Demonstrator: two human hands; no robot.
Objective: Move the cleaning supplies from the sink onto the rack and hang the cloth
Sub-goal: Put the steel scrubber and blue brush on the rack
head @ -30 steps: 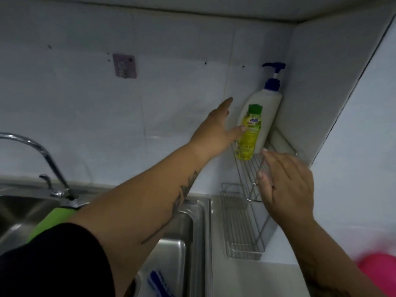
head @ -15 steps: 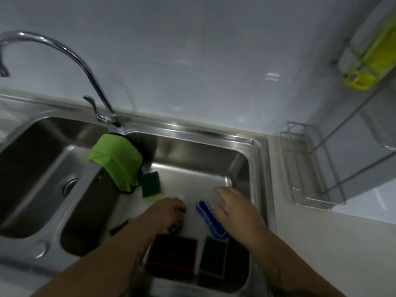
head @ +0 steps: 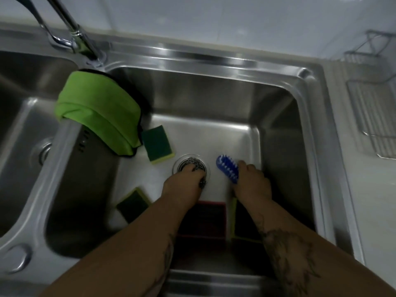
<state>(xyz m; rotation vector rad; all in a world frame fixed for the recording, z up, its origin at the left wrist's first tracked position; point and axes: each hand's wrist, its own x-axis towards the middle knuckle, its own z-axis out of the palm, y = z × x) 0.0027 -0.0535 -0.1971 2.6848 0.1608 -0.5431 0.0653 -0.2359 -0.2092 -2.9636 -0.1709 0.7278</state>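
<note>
Both hands are down in the right basin of the steel sink (head: 214, 67). My left hand (head: 184, 187) closes on a steel wool scourer (head: 190, 165) lying over the drain. My right hand (head: 250, 185) grips the near end of a blue scrub brush (head: 227, 168). A green cloth (head: 98, 110) drapes over the divider between the basins. A green-and-yellow sponge (head: 157, 144) lies beside the cloth. A second sponge (head: 131, 203) lies at my left forearm, a third (head: 233, 224) under my right wrist. A red sponge (head: 203, 219) sits between my forearms.
The wire rack (head: 372, 116) stands on the counter at the right edge, its lower shelf bare. The faucet (head: 70, 28) rises at the back left above the divider. The left basin (head: 19, 133) lies to the left. White tiled wall runs behind.
My view dropped from the rack and its bottles to the sink. Both hands came down from the rack into the right basin and closed on the scourer and the blue brush.
</note>
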